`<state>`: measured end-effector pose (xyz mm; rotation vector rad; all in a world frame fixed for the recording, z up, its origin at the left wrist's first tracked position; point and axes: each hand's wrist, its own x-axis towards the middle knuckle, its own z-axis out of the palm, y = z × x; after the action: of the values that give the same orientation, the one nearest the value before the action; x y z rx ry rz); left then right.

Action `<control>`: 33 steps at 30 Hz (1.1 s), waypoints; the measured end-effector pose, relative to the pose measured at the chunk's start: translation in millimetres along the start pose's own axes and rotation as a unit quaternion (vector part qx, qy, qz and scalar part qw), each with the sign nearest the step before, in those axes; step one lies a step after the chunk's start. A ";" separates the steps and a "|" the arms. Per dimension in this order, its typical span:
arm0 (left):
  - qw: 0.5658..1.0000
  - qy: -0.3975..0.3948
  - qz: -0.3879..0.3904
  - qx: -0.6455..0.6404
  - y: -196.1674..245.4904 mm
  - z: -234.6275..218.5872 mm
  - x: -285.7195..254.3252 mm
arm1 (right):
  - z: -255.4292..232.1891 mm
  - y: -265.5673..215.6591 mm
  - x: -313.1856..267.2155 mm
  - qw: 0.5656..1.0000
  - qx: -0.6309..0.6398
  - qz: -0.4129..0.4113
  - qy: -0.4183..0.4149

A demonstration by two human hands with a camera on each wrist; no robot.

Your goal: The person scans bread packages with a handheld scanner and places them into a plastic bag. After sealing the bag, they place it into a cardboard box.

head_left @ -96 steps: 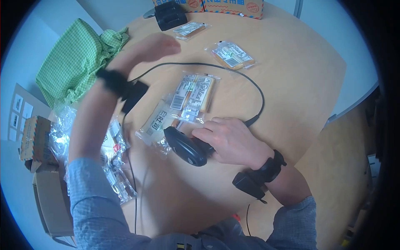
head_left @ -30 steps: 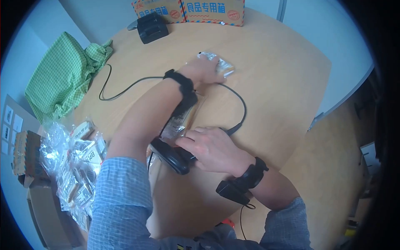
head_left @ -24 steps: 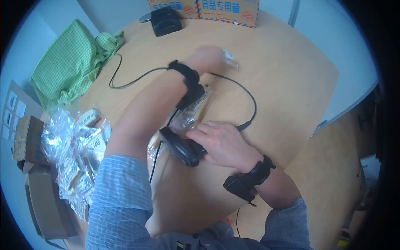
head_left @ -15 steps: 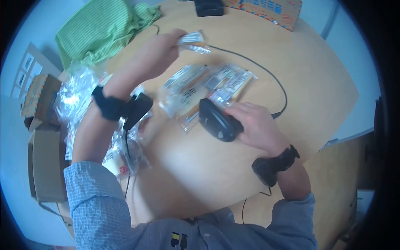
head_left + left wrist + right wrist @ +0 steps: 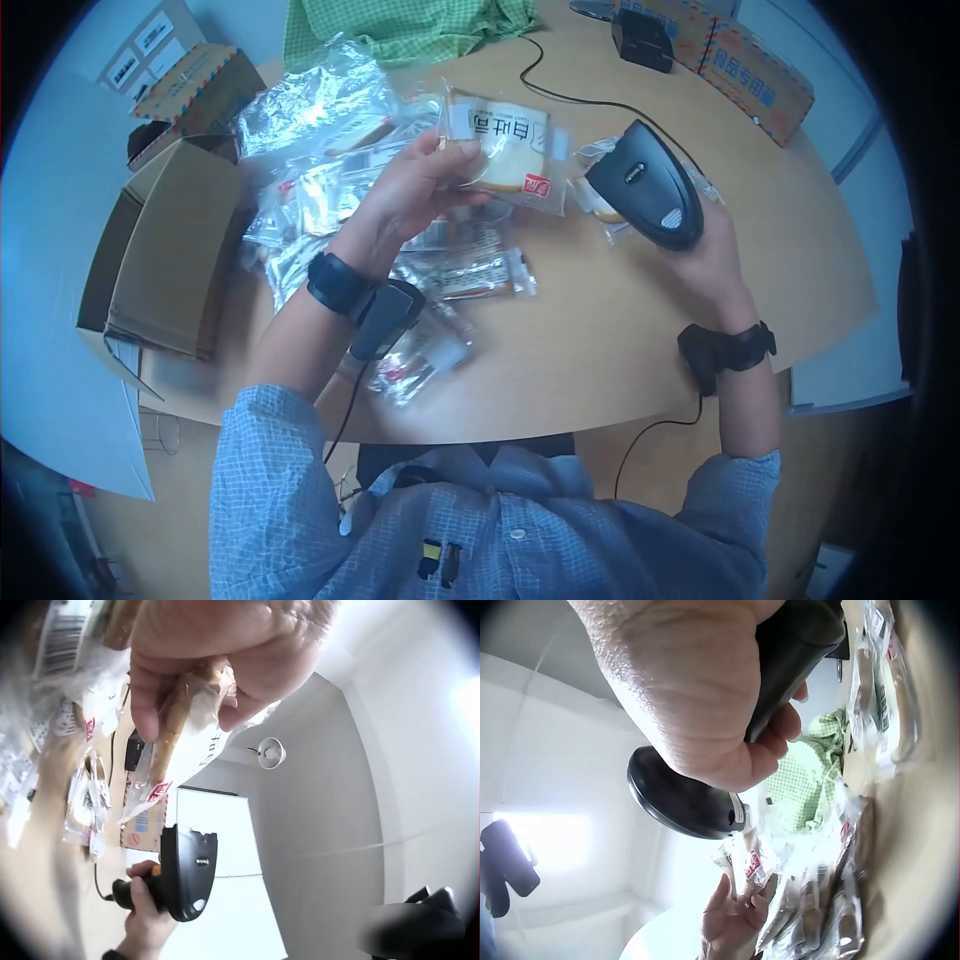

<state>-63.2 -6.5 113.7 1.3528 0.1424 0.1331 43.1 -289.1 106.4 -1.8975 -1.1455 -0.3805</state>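
My left hand (image 5: 400,190) pinches a clear-wrapped packet of sliced bread (image 5: 508,150) by its left end, thumb on the near face. The packet's printed face with a red mark is toward the head view, above the pile of packets. In the left wrist view the bread packet (image 5: 187,746) is seen edge-on between thumb and fingers. My right hand (image 5: 712,255) grips a black barcode scanner (image 5: 652,185) by its handle, held up to the right of the bread. The right wrist view shows the fingers curled round the handle, and the scanner head (image 5: 682,796) points toward the left hand's packet.
Several wrapped packets (image 5: 465,275) lie heaped at the left, with others (image 5: 600,205) partly behind the scanner. An open cardboard box (image 5: 175,250) stands at the left edge. A green checked cloth (image 5: 400,30), a black device (image 5: 642,40) and a cable (image 5: 590,100) are at the back.
My left hand picked up the far bread packet and brought it back over the heap, turning its printed face up. My right hand lifted the scanner. The head view swung left.
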 end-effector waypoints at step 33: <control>0.897 -0.194 0.019 -0.396 -28.7 -48.1 -41.0 | 91.9 -58.1 2.8 0.972 0.223 -0.001 0.074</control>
<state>-111.8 26.4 76.5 0.5424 -0.2592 -0.0516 -18.7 -202.4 84.8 -1.4503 -1.0315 -0.2354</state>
